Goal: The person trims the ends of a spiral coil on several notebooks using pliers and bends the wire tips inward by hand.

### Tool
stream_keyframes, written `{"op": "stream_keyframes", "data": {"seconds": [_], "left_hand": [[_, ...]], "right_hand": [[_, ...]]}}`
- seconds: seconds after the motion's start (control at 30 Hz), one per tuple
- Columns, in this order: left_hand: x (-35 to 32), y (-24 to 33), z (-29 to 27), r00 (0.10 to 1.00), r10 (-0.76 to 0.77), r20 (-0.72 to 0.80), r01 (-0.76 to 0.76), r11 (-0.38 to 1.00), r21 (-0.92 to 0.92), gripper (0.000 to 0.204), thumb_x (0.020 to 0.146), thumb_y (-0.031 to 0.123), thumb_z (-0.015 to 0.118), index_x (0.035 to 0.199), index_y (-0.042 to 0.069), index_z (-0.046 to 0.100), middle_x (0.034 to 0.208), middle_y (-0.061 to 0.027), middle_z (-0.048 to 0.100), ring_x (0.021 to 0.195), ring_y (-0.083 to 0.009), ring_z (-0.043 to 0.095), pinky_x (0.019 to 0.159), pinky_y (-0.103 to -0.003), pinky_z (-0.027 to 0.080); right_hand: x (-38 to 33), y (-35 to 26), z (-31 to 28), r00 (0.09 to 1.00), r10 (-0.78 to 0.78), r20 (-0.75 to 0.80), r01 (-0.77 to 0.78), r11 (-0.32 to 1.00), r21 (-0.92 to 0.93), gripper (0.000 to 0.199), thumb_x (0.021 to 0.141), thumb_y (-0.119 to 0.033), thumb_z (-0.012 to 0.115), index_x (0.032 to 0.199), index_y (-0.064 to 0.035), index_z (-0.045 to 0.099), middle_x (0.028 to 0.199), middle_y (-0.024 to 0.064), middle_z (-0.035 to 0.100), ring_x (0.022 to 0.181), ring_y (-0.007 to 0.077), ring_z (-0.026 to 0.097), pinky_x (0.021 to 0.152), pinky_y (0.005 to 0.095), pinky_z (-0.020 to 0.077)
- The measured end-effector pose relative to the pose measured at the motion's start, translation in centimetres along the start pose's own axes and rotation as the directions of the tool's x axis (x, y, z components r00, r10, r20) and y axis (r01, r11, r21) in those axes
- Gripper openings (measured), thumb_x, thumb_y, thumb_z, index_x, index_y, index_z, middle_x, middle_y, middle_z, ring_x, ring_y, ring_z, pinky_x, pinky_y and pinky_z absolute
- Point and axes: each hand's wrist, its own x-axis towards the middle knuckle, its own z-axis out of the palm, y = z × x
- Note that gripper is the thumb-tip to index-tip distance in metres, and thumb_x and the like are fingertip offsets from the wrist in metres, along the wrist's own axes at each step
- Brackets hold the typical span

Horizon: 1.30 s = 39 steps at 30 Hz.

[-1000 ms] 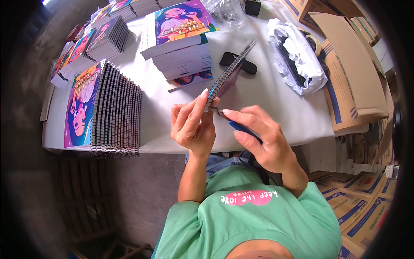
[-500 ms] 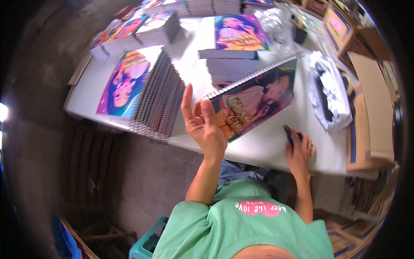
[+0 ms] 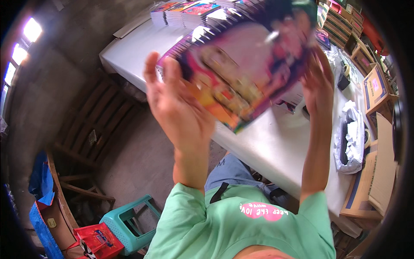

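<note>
Raised close in front of me is a spiral-bound notebook [image 3: 254, 73] with a colourful picture cover and a dark wire coil along its upper left edge. It is tilted and blurred. My left hand [image 3: 181, 105] grips its lower left corner, with the fingertips partly behind the cover. At the notebook's right edge, my right hand [image 3: 318, 82] holds it, its fingers partly smeared by motion. A small dark object shows beside the right wrist; I cannot tell what it is. The raised notebook hides much of the table behind it.
Stacks of notebooks [image 3: 196, 15] stand at the far edge of the white table [image 3: 267, 146]. To the right are a plastic-wrapped tray [image 3: 350, 146] with black contents and cardboard boxes [image 3: 377, 88]. A teal stool [image 3: 129, 222] and a red bag [image 3: 101, 241] sit at lower left.
The notebook has come up off the table area, closer to me. My right hand has left the black hand tool's spot on the table and taken the notebook's right edge. The view has shifted left.
</note>
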Motion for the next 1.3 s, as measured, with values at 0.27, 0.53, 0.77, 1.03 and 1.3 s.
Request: {"op": "stream_keyframes", "data": {"seconds": [0.27, 0.53, 0.77, 1.03, 1.3], "left_hand": [[10.8, 0.8, -9.1, 0.968, 0.23, 0.098, -0.129, 0.124, 0.984, 0.017, 0.091, 0.008, 0.048, 0.104, 0.003, 0.057, 0.091, -0.0071, 0.057, 0.079, -0.0151, 0.055, 0.073, -0.029, 0.045], [9.8, -3.3, -16.2, 0.971, 0.24, -0.016, -0.115, 0.522, 0.845, 0.041, 0.101, 0.033, 0.032, 0.11, -0.001, 0.053, 0.099, -0.0081, 0.056, 0.089, -0.0153, 0.054, 0.083, -0.027, 0.041], [10.0, -4.3, -17.0, 0.891, 0.415, 0.185, -0.3, 0.231, 0.926, 0.044, 0.1, 0.036, 0.031, 0.115, -0.003, 0.045, 0.118, -0.0147, 0.045, 0.109, -0.0219, 0.046, 0.095, -0.034, 0.036], [-0.8, -5.5, -4.1, 0.703, 0.348, 0.62, -0.711, 0.322, 0.625, 0.049, 0.09, 0.025, 0.043, 0.116, -0.017, 0.044, 0.121, -0.0268, 0.048, 0.113, -0.0346, 0.05, 0.095, -0.039, 0.044], [3.5, -22.7, -4.0, 0.849, -0.45, 0.279, -0.216, 0.187, 0.958, 0.073, 0.085, 0.059, 0.048, 0.127, -0.002, 0.049, 0.134, -0.0179, 0.045, 0.133, -0.0376, 0.028, 0.107, -0.042, 0.026]], "right_hand": [[13.4, 11.1, 5.5, 0.967, -0.064, 0.247, 0.207, 0.763, -0.612, 0.023, 0.08, -0.025, 0.066, 0.095, -0.0092, 0.07, 0.081, 0.0052, 0.069, 0.075, 0.0168, 0.065, 0.071, 0.028, 0.0505], [9.8, 16.9, 7.0, 0.986, -0.105, 0.127, 0.163, 0.738, -0.654, 0.033, 0.091, -0.025, 0.044, 0.1, -0.0011, 0.066, 0.102, 0.0178, 0.064, 0.097, 0.0307, 0.06, 0.087, 0.0347, 0.0447], [9.2, 16.0, 6.7, 0.969, -0.222, 0.112, 0.232, 0.65, -0.723, 0.039, 0.094, -0.036, 0.043, 0.11, -0.0047, 0.061, 0.113, 0.0181, 0.057, 0.111, 0.034, 0.049, 0.094, 0.0423, 0.0385], [10.5, 3.9, -14.1, 0.87, -0.493, -0.021, 0.008, 0.057, -0.998, 0.051, 0.079, -0.032, 0.065, 0.122, -0.0074, 0.053, 0.112, 0.015, 0.056, 0.105, 0.0304, 0.053, 0.092, 0.0379, 0.0408], [10.5, 5.3, -19.1, 0.684, 0.598, -0.418, -0.729, 0.557, -0.397, 0.058, 0.077, -0.057, 0.062, 0.12, -0.0193, 0.055, 0.1, 0.0032, 0.06, 0.09, 0.0147, 0.055, 0.073, 0.0362, 0.0452]]}}
